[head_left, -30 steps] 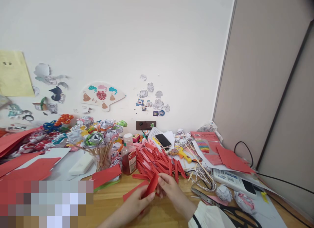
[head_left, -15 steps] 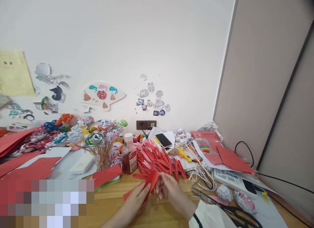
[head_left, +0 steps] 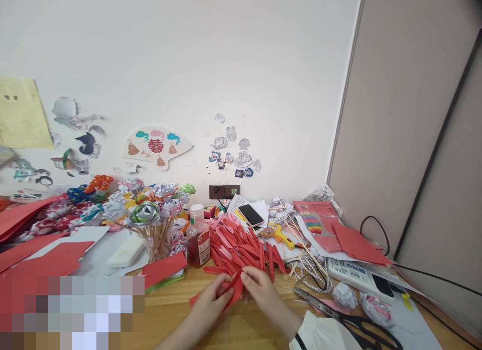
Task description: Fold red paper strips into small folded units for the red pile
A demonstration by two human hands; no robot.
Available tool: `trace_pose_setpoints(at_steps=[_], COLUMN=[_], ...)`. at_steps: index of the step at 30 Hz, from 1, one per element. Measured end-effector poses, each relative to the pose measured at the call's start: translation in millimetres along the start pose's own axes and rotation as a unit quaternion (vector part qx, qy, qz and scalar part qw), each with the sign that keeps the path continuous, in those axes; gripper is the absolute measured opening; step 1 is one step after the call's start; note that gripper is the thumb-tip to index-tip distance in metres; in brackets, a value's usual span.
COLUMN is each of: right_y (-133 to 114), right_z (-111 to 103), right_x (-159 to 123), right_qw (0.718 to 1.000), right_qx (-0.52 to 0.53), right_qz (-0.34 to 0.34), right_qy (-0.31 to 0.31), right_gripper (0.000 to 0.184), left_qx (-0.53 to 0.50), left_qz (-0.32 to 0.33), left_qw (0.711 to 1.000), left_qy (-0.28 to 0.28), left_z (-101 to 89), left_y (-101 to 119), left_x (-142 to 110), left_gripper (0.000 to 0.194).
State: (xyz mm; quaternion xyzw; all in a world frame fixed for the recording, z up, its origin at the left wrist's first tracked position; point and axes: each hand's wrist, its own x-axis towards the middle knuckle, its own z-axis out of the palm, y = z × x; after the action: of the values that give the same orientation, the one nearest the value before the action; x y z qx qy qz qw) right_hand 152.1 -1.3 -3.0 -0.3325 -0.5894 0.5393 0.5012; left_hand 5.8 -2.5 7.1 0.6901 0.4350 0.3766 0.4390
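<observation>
A piece of red paper (head_left: 236,289) is held between both hands above the front of the wooden table. My left hand (head_left: 214,295) grips its lower left part, thumb on top. At the paper's upper right edge, my right hand (head_left: 259,285) pinches it with thumb and fingers; some of those fingers are hidden behind. Just beyond the hands lies a heap of folded red paper strips (head_left: 237,242). Another flat piece of red paper (head_left: 164,268) rests left of my left hand. Black-handled scissors (head_left: 350,317) lie to the right, by my right sleeve.
A glass bottle (head_left: 198,242) and a cup of sticks (head_left: 158,242) with paper flowers stand left of the heap. Behind it lies a phone (head_left: 251,215). A yellow glue gun (head_left: 283,237), a bead string (head_left: 311,274) and crumpled paper balls (head_left: 344,295) are to the right.
My right hand has closed onto the paper's upper edge, and its fingers have drawn in. The paper's top has bent down and folded between the hands. My left hand has shifted slightly.
</observation>
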Motion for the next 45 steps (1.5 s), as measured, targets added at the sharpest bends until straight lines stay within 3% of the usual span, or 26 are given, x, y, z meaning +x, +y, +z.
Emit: trace_pose_setpoints(at_steps=[6,12,16,23,27,33,39,45], right_y=[2,2,0,7,7,-4,6,8], right_z=[-5,-9,-10,-7,1,5,0,-3], right_x=[3,4,4,1,-3,-6,-2,3], right_qw=[0.999,0.996,0.989,0.927,0.903,0.934,0.946,0.974], right_qx=[-0.011,-0.056,-0.133,-0.361,-0.412,-0.346,-0.316,-0.221], right_qz=[0.036,0.053,0.058,-0.021,-0.047,-0.069,-0.015,0.019], right_qy=[0.015,-0.034,0.01,0.098,0.111,0.057,0.071,0.038], right_gripper=[0.031,0.025,0.018,0.019,0.017,0.029,0.022,0.024], left_qx=[0.002,0.025,0.072,0.112,0.101,0.096,0.095,0.071], left_qz=[0.008,0.002,0.007,0.016,0.033,0.032,0.018,0.007], left_qw=[1.0,1.0,0.997,0.994,0.994,0.995,0.995,0.997], left_qy=[-0.008,-0.003,0.013,-0.001,-0.009,-0.008,-0.007,-0.008], left_z=[-2.0,-3.4,-2.5,-0.7,-1.6,-3.8,-3.5,-2.1], left_y=[1,-1,5,8,6,6,5,6], left_x=[0,2,1,-4,-4,-3,-1,-2], left_gripper=[0.017,0.019,0.013,0.015,0.018,0.018,0.017,0.013])
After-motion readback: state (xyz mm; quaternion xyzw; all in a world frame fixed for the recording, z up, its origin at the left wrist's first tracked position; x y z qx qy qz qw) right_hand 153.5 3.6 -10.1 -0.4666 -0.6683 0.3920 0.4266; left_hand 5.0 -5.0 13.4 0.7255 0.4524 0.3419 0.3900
